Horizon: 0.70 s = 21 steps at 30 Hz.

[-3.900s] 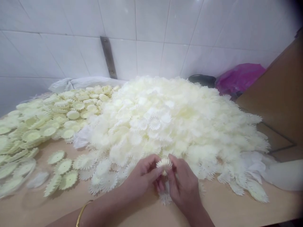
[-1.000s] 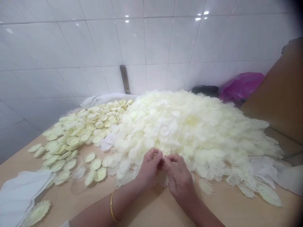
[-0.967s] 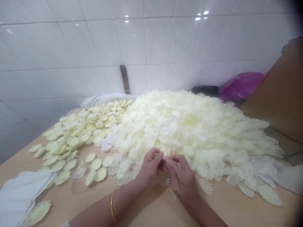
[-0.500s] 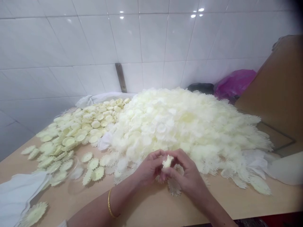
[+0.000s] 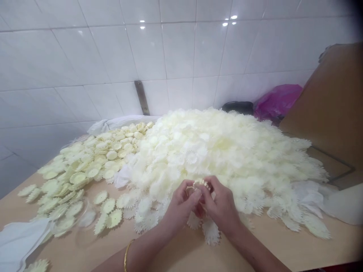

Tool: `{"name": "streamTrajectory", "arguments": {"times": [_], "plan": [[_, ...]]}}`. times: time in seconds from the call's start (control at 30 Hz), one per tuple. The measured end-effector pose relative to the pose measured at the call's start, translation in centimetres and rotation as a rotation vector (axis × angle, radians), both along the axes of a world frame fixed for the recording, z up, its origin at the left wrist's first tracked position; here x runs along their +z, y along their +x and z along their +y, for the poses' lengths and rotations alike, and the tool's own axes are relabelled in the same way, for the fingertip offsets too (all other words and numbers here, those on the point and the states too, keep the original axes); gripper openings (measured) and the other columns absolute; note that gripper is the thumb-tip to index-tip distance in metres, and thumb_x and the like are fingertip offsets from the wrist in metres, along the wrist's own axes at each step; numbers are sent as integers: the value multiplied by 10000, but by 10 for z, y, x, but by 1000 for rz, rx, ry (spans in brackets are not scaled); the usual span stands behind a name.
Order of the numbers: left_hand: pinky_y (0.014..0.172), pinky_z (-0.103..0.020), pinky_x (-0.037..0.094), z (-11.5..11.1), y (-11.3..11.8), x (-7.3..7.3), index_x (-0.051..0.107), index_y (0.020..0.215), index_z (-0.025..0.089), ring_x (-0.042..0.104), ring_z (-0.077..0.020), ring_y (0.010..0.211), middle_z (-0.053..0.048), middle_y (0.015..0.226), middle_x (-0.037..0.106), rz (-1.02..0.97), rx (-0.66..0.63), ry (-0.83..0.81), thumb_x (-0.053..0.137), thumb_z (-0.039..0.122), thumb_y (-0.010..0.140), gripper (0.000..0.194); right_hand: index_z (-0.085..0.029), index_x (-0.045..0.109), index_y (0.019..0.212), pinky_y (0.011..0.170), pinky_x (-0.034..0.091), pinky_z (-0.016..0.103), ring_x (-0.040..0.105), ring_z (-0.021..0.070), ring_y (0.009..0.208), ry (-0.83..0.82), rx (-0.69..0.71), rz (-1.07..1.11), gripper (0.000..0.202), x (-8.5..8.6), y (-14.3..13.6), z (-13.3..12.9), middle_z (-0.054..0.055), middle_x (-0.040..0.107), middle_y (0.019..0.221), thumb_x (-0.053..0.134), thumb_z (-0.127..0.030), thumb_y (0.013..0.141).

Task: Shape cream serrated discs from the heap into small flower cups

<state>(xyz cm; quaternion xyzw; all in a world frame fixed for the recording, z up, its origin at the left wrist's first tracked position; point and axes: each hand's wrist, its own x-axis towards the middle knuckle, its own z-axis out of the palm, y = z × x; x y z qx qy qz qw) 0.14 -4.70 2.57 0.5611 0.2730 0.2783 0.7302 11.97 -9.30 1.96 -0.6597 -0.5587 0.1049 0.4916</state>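
Observation:
My left hand [image 5: 180,209] and my right hand [image 5: 222,206] meet at the near edge of a big heap of cream-white petal discs [image 5: 221,151]. Together their fingertips pinch one small frilled petal disc [image 5: 200,184], held just above the table. Loose white discs [image 5: 211,232] lie flat under and beside my hands. A gold bangle [image 5: 125,255] sits on my left wrist.
A flatter spread of pale yellow-green discs [image 5: 85,162] covers the left of the wooden table [image 5: 184,257]. White cloth [image 5: 19,241] lies at the near left. A brown board [image 5: 331,109], a pink bag [image 5: 276,102] and a dark object [image 5: 237,107] stand at the back right by the tiled wall.
My hands picked a disc off the heap's edge, lifted it, and now work it between both sets of fingertips. The view has shifted slightly to the right.

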Motion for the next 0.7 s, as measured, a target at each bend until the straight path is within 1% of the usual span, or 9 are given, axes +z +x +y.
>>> {"name": "streamTrajectory", "arguments": {"times": [0.03,0.1,0.17,0.2,0.3,0.43,0.57,0.63,0.7], "plan": [[514,-231,432,1,-1,4,437,903,182,535,-99,512,21,615,543,13,32,40,509,410,787,266,-178,471,821,502,359,225,489,126,546,-25,20,16,133,7,0,3,-11,514,620,422,-296,854],[515,-226,429,3,0,11,467,877,175,521,-91,517,26,615,516,38,88,111,489,408,798,247,-184,441,781,479,338,218,457,114,516,-60,100,33,167,19,0,6,-20,495,602,389,-315,869],[513,-221,425,5,1,14,491,884,174,501,-82,515,32,617,492,62,129,173,493,399,795,241,-190,404,699,462,317,210,415,104,500,-78,186,51,248,25,1,8,-27,453,578,327,-323,894],[506,-217,420,5,3,13,499,886,173,487,-77,507,35,612,482,75,143,198,502,387,790,235,-192,381,666,455,306,208,393,101,494,-83,208,63,281,25,1,7,-31,427,564,306,-327,901],[471,-200,387,3,5,4,509,846,161,448,-67,469,47,564,449,114,133,229,515,354,782,203,-195,335,621,452,292,210,358,103,498,-102,181,114,314,16,2,2,-38,370,543,307,-347,895],[415,-185,324,-4,6,-9,476,754,160,411,-61,419,64,496,397,147,84,252,485,381,796,225,-198,307,609,457,304,210,351,103,509,-160,159,263,325,1,1,-6,-43,334,544,312,-375,882],[414,-177,292,-7,7,-13,425,690,174,375,-51,403,74,463,379,209,139,386,471,387,805,247,-204,279,609,435,296,203,319,98,491,-114,113,301,326,0,-3,-10,-51,298,538,301,-381,881],[411,-176,279,-5,7,-14,396,666,179,365,-50,398,75,454,375,228,178,419,465,392,807,265,-202,305,628,446,311,202,337,97,494,-78,110,291,308,1,-7,-10,-50,328,546,302,-371,886],[404,-176,273,-4,6,-15,373,647,184,359,-51,391,75,445,373,236,202,395,458,404,808,285,-198,357,683,473,339,205,382,99,511,-60,145,293,267,0,-11,-11,-44,387,571,308,-358,891]]}}
